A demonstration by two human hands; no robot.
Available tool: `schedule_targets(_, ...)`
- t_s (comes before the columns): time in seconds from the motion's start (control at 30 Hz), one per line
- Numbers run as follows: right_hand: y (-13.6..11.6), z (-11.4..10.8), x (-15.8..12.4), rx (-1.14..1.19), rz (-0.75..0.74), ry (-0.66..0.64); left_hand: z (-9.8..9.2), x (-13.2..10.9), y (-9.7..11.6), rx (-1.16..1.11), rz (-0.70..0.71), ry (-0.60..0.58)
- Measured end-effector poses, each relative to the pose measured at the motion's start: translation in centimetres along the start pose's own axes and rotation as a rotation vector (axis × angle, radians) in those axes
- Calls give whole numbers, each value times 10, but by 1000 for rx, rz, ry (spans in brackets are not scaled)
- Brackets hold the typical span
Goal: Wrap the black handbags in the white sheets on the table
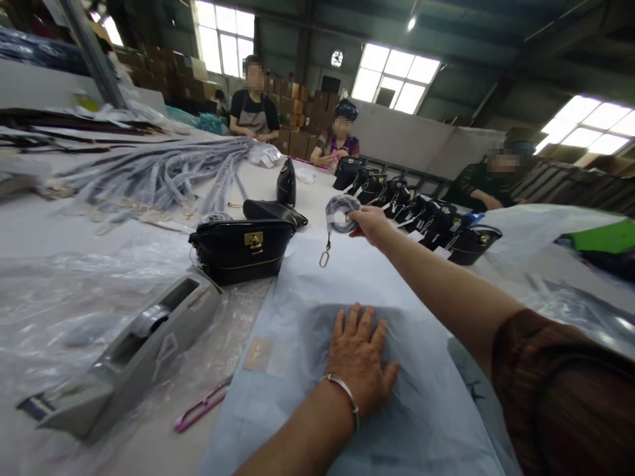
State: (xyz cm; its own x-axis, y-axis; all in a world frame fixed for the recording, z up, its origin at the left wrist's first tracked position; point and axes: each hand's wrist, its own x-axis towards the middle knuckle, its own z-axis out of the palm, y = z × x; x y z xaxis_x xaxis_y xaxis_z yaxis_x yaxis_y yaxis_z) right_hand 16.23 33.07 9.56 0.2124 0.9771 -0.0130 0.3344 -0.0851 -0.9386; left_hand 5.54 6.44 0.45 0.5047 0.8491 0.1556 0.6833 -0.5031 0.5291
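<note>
My left hand, with a bracelet at the wrist, lies flat with fingers spread on pale translucent wrapping. A dark shape, blurred by the wrapping, shows beneath it. Raised ahead, my right hand pinches a coiled strap in grey-looking wrap. From the coil hangs a gold clasp on a short dark end. A black handbag with a gold lock stands to the left of the wrapping, and further black bags are just behind it. Beside my left hand, a small tan packet rests on the wrapping.
A grey tape dispenser and a pink cutter lie at left on clear plastic film. Many wrapped straps spread behind. At right stands a row of black handbags. Several people sit or stand across the table.
</note>
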Motion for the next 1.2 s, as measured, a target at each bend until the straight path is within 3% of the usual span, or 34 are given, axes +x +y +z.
schedule_targets(0.13,45,30,-31,-62,223,-191,1,1,1,36,3,12)
schedule_targets(0.27,66,39,-38,-121,241,-180,1,3,3,79,-8,-9)
schedule_targets(0.4,64,-4,-67,-274,-35,-172,1,7,5,117,-7,-25)
schedule_targets(0.53,74,-68,-151,-461,-291,-315,3,9,6,147,-11,-47)
schedule_targets(0.63,110,-102,-219,-640,-373,-358,5,10,9,183,13,-30)
schedule_targets(0.7,143,-115,-250,-709,-377,-335,6,10,11,218,26,-22)
schedule_targets(0.8,186,-123,-271,-687,-335,-304,8,9,14,275,36,-32)
schedule_targets(0.87,200,-129,-277,-672,-300,-304,9,9,17,310,39,-34)
schedule_targets(1.03,185,-144,-291,-769,-273,-236,8,6,23,379,27,-27)
schedule_targets(1.13,164,-137,-305,-816,-411,-139,10,6,26,394,14,-9)
schedule_targets(1.2,155,-124,-316,-824,-501,-165,10,6,27,396,9,3)
